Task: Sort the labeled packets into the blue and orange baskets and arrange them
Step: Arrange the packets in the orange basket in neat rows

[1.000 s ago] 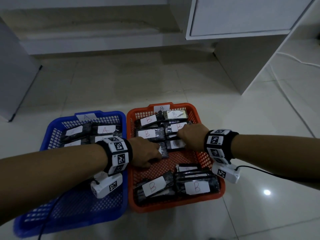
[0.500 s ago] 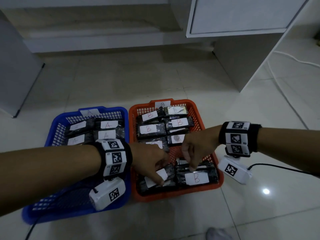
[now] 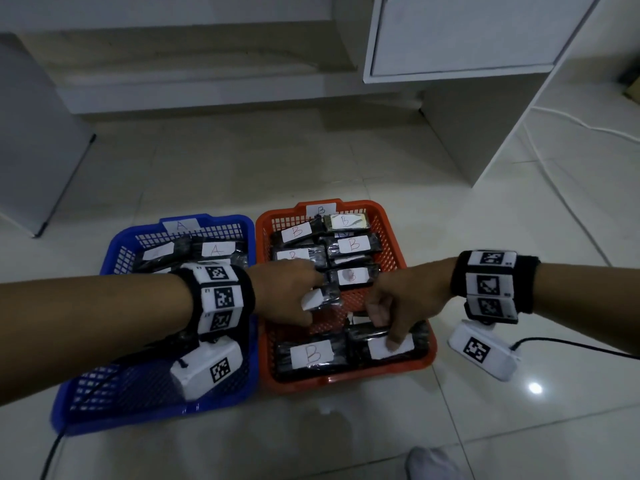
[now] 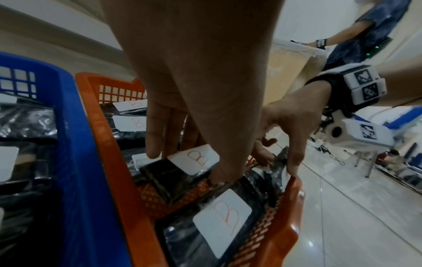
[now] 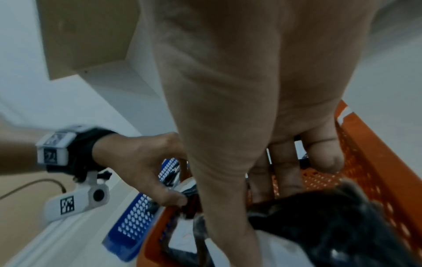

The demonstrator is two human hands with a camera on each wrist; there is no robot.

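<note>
On the floor a blue basket [image 3: 114,251] holds black packets labelled A, and beside it an orange basket [image 3: 346,379] holds packets labelled B. My left hand [image 3: 311,301] pinches a B packet [image 3: 329,296] between fingers and thumb, tilted over the orange basket's bare middle; the left wrist view shows this hand [image 4: 186,165] on the packet [image 4: 160,171]. My right hand [image 3: 386,329] grips the near-right packet [image 3: 420,336], thumb on its white label, fingers behind it [image 5: 331,225]. Another B packet [image 3: 311,355] lies flat at the near left.
A white cabinet [image 3: 467,36] stands at the back right and a grey panel [image 3: 31,150] at the left. A white cable [image 3: 571,123] crosses the tiles on the right. A shoe tip [image 3: 429,462] shows at the bottom edge. Another person [image 4: 365,27] stands farther off.
Both hands came back from the middle row to the near row. My left hand has since risen with a B packet in it; my right hand stays at the near-right packet.
</note>
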